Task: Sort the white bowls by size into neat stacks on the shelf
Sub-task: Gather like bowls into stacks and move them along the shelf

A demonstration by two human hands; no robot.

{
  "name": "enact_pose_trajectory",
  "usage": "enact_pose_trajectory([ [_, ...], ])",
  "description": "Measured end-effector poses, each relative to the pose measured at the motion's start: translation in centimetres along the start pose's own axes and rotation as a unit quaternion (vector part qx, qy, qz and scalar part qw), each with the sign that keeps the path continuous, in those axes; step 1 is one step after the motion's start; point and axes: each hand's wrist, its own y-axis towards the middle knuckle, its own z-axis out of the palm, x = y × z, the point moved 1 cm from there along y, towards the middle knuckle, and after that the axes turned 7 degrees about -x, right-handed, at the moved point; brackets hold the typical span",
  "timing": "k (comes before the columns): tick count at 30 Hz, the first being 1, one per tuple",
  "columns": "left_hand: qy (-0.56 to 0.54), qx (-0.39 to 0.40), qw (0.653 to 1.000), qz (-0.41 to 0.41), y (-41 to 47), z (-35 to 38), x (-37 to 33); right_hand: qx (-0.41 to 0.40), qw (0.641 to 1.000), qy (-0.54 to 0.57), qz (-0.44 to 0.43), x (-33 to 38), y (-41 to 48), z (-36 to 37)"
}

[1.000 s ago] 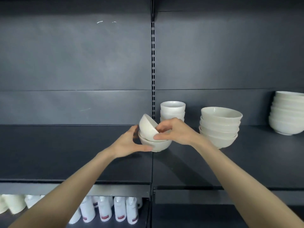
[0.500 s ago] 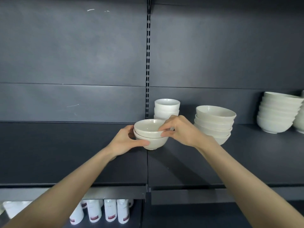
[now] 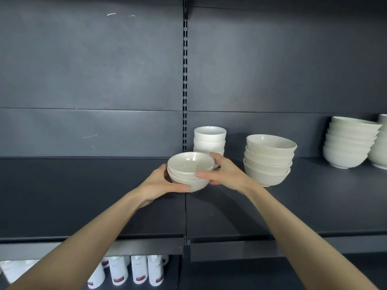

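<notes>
Both hands clamp the two-bowl stack [image 3: 188, 171] from opposite sides. The left hand [image 3: 158, 185] curls round the lower bowl, thumb across its near wall. The right hand [image 3: 229, 174] curls round the right side, thumb on the near wall just under the upper rim. The two bowls sit nested and upright, directly in front of the slotted upright [image 3: 185, 80]. Whether the base touches the shelf [image 3: 83, 195] cannot be determined.

The shelf runs to both sides of the upright.

Far right of the upright stands the tall stack of large bowls [image 3: 349, 143], with a further stack [image 3: 382, 147] cut off by the frame edge just beside it.

Right of the upright, near the right hand, stands the four-bowl stack [image 3: 269, 160] of medium bowls.

Immediately right of the upright, behind the held bowls, stands the stack of small deep bowls [image 3: 209, 139].

Below the shelf, left of the upright, stand white bottles [image 3: 138, 271] with red labels.
</notes>
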Motion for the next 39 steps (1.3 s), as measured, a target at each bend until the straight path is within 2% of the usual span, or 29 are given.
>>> enact_pose_trajectory([
  [6, 0.011, -0.019, 0.999, 0.029, -0.8, 0.3, -1.3, -0.044, 0.999, 0.006, -0.02, 0.5, -0.6, -0.5],
  [12, -0.022, -0.061, 0.994, 0.084, -0.6, 1.0, -6.0, -0.104, 0.991, 0.027, -0.082, 4.8, -1.6, -3.4],
  [19, -0.053, -0.066, 0.987, 0.14, 1.2, 5.8, -11.4, -0.166, 0.98, -0.018, -0.104, 7.8, -3.0, -9.6],
  [23, -0.081, -0.075, 0.984, 0.139, 2.9, 9.8, -13.4, -0.203, 0.973, -0.024, -0.106, 7.4, -3.4, -14.0],
  [29, -0.09, -0.081, 0.98, 0.159, 5.2, 16.2, -14.8, -0.195, 0.975, 0.0, -0.107, 5.3, -3.5, -20.1],
  [33, -0.079, -0.095, 0.98, 0.157, 6.3, 18.1, -14.8, -0.17, 0.98, 0.022, -0.103, 4.2, -2.8, -22.2],
  [39, -0.062, -0.128, 0.982, 0.127, 7.0, 20.2, -13.2, -0.134, 0.987, -0.01, -0.084, 1.3, -0.8, -24.0],
])
